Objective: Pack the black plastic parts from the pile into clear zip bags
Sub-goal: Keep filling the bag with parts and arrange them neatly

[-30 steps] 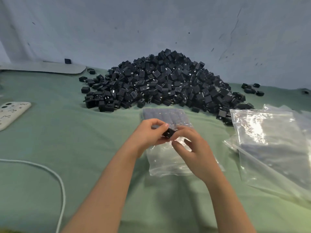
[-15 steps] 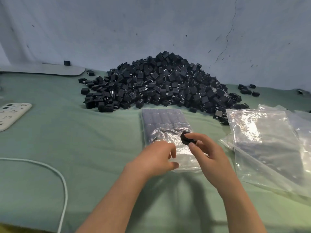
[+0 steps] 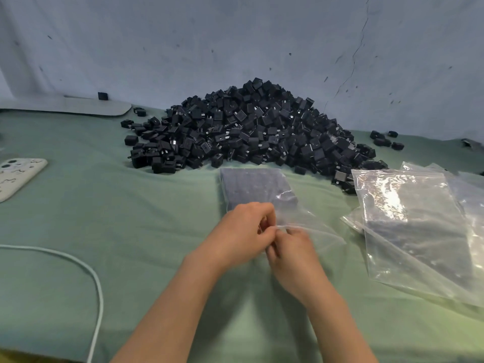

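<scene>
A big pile of black plastic parts (image 3: 251, 129) lies at the back of the green table, against the wall. In front of it lies a clear zip bag (image 3: 256, 188) with rows of black parts inside. My left hand (image 3: 242, 233) and my right hand (image 3: 293, 251) meet at the bag's near open edge, and the fingers of both pinch the plastic there. The black part that my right hand held earlier is not visible.
A stack of empty clear bags (image 3: 419, 226) lies at the right. A white cable (image 3: 86, 273) curves over the table at the left, near a white phone case (image 3: 18, 175). Loose black parts (image 3: 387, 140) sit at the back right. A flat grey base (image 3: 78, 108) lies back left.
The hands came back toward me to the bag's near edge. The black part in my right hand's fingers has gone from sight, and both hands now pinch the bag's mouth.
</scene>
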The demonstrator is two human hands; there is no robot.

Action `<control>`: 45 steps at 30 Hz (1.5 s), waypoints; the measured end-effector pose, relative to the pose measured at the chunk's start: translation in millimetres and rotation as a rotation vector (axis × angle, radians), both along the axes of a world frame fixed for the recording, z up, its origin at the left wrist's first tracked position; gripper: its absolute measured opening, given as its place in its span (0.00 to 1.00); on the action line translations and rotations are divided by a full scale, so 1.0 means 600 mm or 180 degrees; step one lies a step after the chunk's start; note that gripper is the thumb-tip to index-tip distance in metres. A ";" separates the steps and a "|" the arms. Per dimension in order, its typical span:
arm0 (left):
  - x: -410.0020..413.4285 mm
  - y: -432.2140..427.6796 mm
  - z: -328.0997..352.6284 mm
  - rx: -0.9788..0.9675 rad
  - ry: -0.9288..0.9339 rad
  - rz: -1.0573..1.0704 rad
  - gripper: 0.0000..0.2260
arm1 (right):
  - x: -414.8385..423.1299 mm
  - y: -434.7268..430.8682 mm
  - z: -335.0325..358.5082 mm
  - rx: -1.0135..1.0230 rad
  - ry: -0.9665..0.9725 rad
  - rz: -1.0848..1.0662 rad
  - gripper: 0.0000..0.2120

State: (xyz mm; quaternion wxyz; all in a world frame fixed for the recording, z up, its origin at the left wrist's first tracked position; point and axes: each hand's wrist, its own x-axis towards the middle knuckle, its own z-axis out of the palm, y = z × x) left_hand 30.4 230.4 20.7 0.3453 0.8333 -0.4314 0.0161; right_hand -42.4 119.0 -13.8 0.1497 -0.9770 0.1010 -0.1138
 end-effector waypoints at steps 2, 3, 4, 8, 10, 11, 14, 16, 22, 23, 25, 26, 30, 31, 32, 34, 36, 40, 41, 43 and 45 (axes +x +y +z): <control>0.001 0.004 0.005 0.0122 0.0183 -0.0152 0.05 | 0.022 0.000 -0.008 -0.0144 0.0254 0.0092 0.15; 0.004 0.005 0.007 0.0149 0.0393 -0.0220 0.05 | 0.031 -0.002 -0.009 -0.0130 0.0365 0.0118 0.16; 0.008 0.006 0.008 0.0115 0.0604 -0.0237 0.05 | 0.038 -0.005 -0.011 -0.0075 0.0401 0.0181 0.16; 0.064 0.007 -0.007 -0.0709 0.0761 0.0627 0.04 | 0.035 -0.022 -0.021 0.0553 0.0192 0.0392 0.17; 0.097 0.004 -0.023 -0.0906 0.1000 0.1238 0.09 | 0.030 -0.030 -0.029 0.0805 0.0071 0.0130 0.14; 0.111 -0.001 -0.031 -0.0903 0.1199 0.1430 0.12 | 0.029 -0.031 -0.032 0.0893 -0.0068 0.0035 0.13; 0.131 -0.020 -0.050 -0.0821 0.1553 0.1436 0.18 | 0.036 -0.027 -0.034 0.1226 -0.0448 0.0015 0.18; 0.132 -0.026 -0.064 -0.0597 0.1501 0.1330 0.22 | 0.051 -0.028 -0.034 0.1283 -0.0459 0.0008 0.21; 0.130 -0.023 -0.098 0.0608 0.0825 0.1374 0.26 | 0.113 -0.028 -0.029 0.1475 -0.0187 -0.0327 0.09; 0.127 -0.024 -0.100 0.0798 0.0742 0.1429 0.25 | 0.119 -0.028 -0.028 0.1379 -0.0141 -0.0353 0.08; 0.124 -0.026 -0.101 0.1052 0.0667 0.1467 0.25 | 0.128 -0.030 -0.030 0.1223 -0.0077 -0.0433 0.04; 0.123 -0.026 -0.100 0.1125 0.0669 0.1455 0.25 | 0.132 -0.030 -0.031 0.1190 -0.0046 -0.0459 0.06; 0.127 -0.024 -0.097 0.1283 0.0748 0.1384 0.26 | 0.137 -0.020 -0.023 0.1289 0.0067 -0.0436 0.07; 0.127 -0.024 -0.096 0.1295 0.0765 0.1367 0.26 | 0.136 -0.019 -0.024 0.1372 0.0000 -0.0403 0.07; 0.128 -0.024 -0.095 0.1292 0.0786 0.1347 0.27 | 0.133 -0.019 -0.025 0.1438 -0.0085 -0.0368 0.07; 0.128 -0.022 -0.093 0.1248 0.0851 0.1311 0.28 | 0.123 -0.021 -0.027 0.1611 -0.0218 -0.0327 0.07; 0.125 -0.022 -0.090 0.1203 0.0904 0.1318 0.29 | 0.115 -0.023 -0.028 0.1784 -0.0303 -0.0298 0.13; 0.114 -0.031 -0.087 0.1230 0.0978 0.1440 0.30 | 0.120 -0.024 -0.033 0.1753 -0.0333 -0.0406 0.16; 0.111 -0.033 -0.087 0.1251 0.0980 0.1445 0.30 | 0.124 -0.024 -0.036 0.1735 -0.0360 -0.0404 0.16; 0.106 -0.036 -0.086 0.1267 0.0986 0.1435 0.30 | 0.128 -0.021 -0.036 0.1734 -0.0356 -0.0371 0.14; 0.105 -0.036 -0.086 0.1257 0.0988 0.1437 0.30 | 0.130 -0.020 -0.037 0.1744 -0.0333 -0.0327 0.12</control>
